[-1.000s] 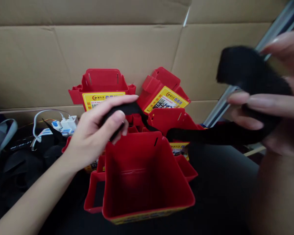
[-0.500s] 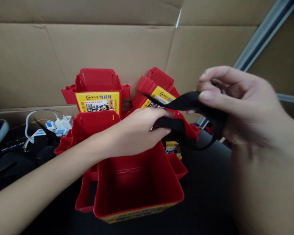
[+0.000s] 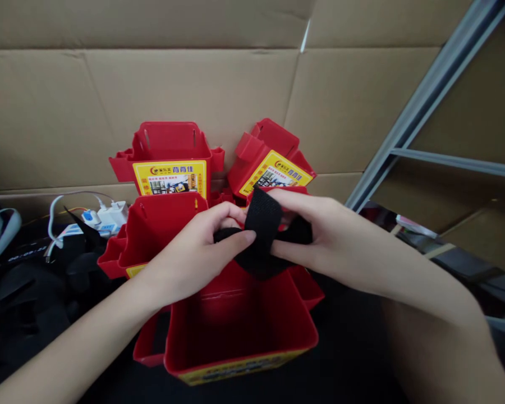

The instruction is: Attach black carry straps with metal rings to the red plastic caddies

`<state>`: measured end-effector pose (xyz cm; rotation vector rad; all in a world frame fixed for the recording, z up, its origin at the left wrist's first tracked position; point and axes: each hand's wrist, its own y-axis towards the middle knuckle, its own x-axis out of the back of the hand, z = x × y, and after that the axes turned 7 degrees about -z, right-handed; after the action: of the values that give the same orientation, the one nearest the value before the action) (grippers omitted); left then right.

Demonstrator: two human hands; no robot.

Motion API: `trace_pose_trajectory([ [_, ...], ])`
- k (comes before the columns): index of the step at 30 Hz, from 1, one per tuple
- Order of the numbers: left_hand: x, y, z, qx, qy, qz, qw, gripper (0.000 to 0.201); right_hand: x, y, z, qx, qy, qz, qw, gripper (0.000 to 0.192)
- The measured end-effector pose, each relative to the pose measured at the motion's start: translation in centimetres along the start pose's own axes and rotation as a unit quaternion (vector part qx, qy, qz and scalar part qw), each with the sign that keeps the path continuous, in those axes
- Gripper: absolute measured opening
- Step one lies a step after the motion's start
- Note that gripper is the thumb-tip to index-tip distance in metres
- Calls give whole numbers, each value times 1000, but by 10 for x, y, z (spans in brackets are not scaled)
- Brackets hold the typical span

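Here's the left hand [image 3: 189,255], thumb pressed on the strap [image 3: 263,219], which sits folded at mid-frame above the front bin [image 3: 239,331]. At centre right, the right hand [image 3: 324,230] grips it too, both close together; smoothing that fold flat, untwisted, would serve best.

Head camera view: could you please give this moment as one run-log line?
left hand: gripping black strap | right hand: gripping same strap | strap: bent, between hands | front: open red bin | behind: more red bins
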<state>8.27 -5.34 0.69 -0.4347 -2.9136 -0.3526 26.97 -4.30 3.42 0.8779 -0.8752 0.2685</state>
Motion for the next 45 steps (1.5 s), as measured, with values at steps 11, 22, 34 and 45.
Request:
trace_pose_trajectory([
  [11,9,-4,9,-50,131,-42,989,13,-19,12,-6,-97,191,125,969,44],
  [22,20,-7,7,-25,18,-55,998,27,-3,11,-7,-118,161,128,971,15],
  [34,17,-15,-5,-13,17,-59,998,25,-14,6,1,-122,110,7,986,28],
  [45,5,-11,11,-5,42,-65,997,39,-30,13,-7,-90,46,-73,992,26],
])
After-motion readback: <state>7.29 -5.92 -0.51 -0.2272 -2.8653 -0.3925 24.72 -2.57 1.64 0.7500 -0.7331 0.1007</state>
